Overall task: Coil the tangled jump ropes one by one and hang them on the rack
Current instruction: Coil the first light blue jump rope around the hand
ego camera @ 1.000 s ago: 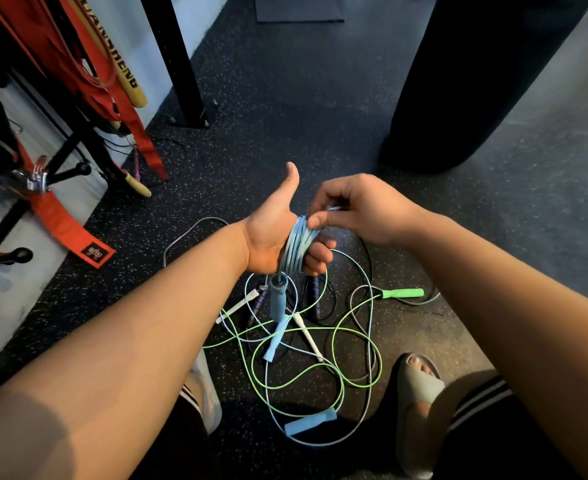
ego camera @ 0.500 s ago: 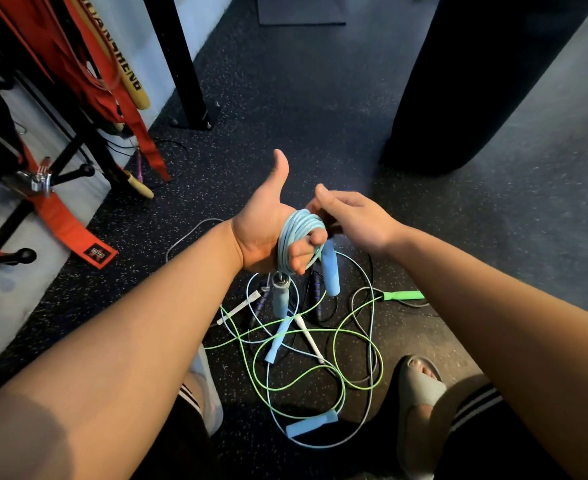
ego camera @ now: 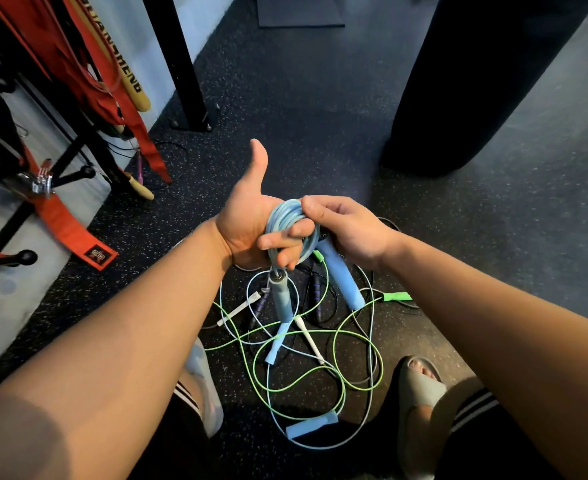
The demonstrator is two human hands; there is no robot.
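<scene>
Seen from the head camera, the person's left grip (ego camera: 251,223) is clenched on the light blue jump rope (ego camera: 285,216). The rope is wound in loops round its fingers, and the thumb sticks up. I think the fingers work like a spool, so the loops all come out the same size. The right grip (ego camera: 351,226) pinches the top of the coil, likely to stop it from springing apart. Two handles hang below: a grey-blue handle (ego camera: 282,299) under the left grip and a blue foam handle (ego camera: 341,282) under the right. So this rope looks all wound up and off the floor (ego camera: 320,133).

Right under the hands lies the rope pile (ego camera: 306,341), between the person's feet. In it a green rope (ego camera: 396,296) and other thin ropes cross each other.

The rack (ego camera: 78,173) stands to the left by the wall, with a red strap (ego camera: 71,233) hanging on it and a bare peg low down. The floor on the way there looks open. A big black punching bag (ego camera: 476,81) stands to the right, well apart. The dangling handles could catch on the strap.
</scene>
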